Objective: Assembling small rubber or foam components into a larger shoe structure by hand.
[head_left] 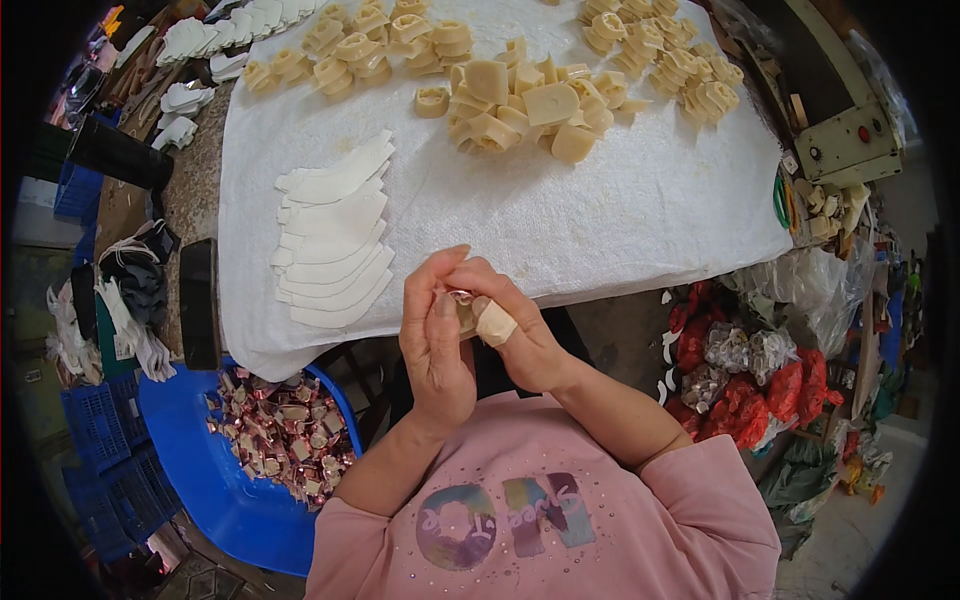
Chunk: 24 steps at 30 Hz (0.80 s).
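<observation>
My left hand [438, 350] and my right hand [528, 345] meet over the near edge of the cloth-covered table [600, 225]. Their fingers close round a small beige piece [466, 316], mostly hidden, with a shiny bit showing at its top. A pale tape wrap [496, 324] covers my right thumb. Left of my hands, white curved flat pieces [335, 255] lie overlapped in a column. Farther off sits a heap of cream moulded pieces [530, 105], some hollow.
More cream pieces stand in stacks [350, 60] at the far left and in clusters [665, 55] at the far right. A blue tub [190, 455] of shiny pink-and-beige pieces is below left. A black phone [199, 305] lies beside the cloth. Red bags [740, 405] crowd the right.
</observation>
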Motion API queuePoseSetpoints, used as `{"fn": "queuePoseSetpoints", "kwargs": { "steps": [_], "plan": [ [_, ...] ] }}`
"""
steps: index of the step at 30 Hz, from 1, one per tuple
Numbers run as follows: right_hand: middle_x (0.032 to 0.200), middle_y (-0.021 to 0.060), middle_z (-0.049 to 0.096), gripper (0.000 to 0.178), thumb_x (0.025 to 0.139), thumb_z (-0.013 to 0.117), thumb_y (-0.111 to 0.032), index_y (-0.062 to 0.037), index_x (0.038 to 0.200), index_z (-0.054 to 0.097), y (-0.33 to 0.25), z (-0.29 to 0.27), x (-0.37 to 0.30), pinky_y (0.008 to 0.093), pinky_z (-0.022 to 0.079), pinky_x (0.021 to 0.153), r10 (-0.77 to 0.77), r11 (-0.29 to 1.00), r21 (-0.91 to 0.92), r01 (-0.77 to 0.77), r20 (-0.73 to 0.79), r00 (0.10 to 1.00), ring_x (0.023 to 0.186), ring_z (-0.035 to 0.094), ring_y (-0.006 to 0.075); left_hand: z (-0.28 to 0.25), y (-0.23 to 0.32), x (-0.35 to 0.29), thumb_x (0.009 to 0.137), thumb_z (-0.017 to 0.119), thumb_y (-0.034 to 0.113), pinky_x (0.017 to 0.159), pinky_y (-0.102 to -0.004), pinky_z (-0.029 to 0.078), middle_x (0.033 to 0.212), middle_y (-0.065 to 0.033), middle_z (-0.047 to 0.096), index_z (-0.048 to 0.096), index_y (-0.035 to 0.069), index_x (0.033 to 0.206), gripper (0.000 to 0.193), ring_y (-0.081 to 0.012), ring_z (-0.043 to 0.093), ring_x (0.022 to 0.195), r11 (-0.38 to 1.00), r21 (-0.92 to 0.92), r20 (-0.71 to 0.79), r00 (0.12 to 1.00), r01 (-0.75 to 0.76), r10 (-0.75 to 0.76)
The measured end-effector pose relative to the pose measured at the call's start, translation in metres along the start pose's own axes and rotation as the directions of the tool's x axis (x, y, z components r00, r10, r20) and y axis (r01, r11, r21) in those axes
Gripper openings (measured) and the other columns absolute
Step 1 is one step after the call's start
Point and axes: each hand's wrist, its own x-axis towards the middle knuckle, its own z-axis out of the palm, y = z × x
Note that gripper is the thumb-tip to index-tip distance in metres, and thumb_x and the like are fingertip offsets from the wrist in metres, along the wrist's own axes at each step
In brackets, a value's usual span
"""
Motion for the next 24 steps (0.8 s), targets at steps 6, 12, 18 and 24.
{"fn": "queuePoseSetpoints", "kwargs": {
  "steps": [6, 12, 18, 24],
  "plan": [
    [0.104, 0.0128, 0.051, 0.029, 0.094, 0.043, -0.013, -0.0057, 0.122, 0.049, 0.005, -0.007, 0.001, 0.0311, 0.042, 0.082, -0.047, 0.963, -0.266, 0.038, -0.029, 0.998, 0.091, 0.054, 0.0243, -0.003, -0.001, 0.0, 0.097, 0.035, 0.023, 0.087, -0.0287, 0.04, 0.113, -0.0084, 0.047, 0.024, 0.006, 0.138, 0.046, -0.0125, 0.048, 0.101, 0.99, -0.091, 0.102, 0.99, 0.104, -0.094],
    [0.093, 0.0073, 0.052, 0.034, 0.093, 0.05, -0.028, -0.0044, 0.117, 0.052, -0.019, -0.013, 0.012, 0.029, 0.044, 0.059, 0.203, 0.953, -0.205, -0.223, -0.115, 0.972, 0.068, 0.051, 0.0154, -0.018, 0.001, 0.008, 0.095, 0.036, 0.05, 0.071, -0.0269, 0.044, 0.1, -0.0094, 0.052, 0.003, 0.005, 0.144, 0.074, -0.0154, 0.053, 0.081, 0.949, -0.258, 0.184, 0.973, 0.183, -0.137],
    [0.077, 0.009, 0.055, 0.034, 0.082, 0.067, -0.029, -0.0022, 0.1, 0.057, -0.041, -0.022, 0.027, 0.0304, 0.045, 0.061, 0.165, 0.678, -0.725, -0.12, -0.009, 0.986, 0.067, 0.055, 0.0203, -0.026, -0.002, 0.017, 0.091, 0.034, 0.059, 0.071, -0.0304, 0.044, 0.093, -0.0155, 0.051, 0.001, -0.013, 0.137, 0.092, -0.0207, 0.053, 0.081, 0.8, 0.446, 0.395, 0.891, -0.4, 0.225],
    [0.075, 0.0116, 0.057, 0.023, 0.088, 0.056, -0.022, 0.0, 0.093, 0.057, -0.027, -0.023, 0.017, 0.0329, 0.046, 0.065, -0.013, 0.865, -0.502, -0.007, -0.036, 0.999, 0.071, 0.059, 0.021, -0.032, 0.002, 0.012, 0.086, 0.064, 0.033, 0.077, -0.0285, 0.046, 0.098, -0.0109, 0.055, 0.043, -0.004, 0.122, 0.056, -0.0174, 0.057, 0.089, 0.952, 0.294, 0.274, 0.962, -0.089, 0.006]
  ]
}}
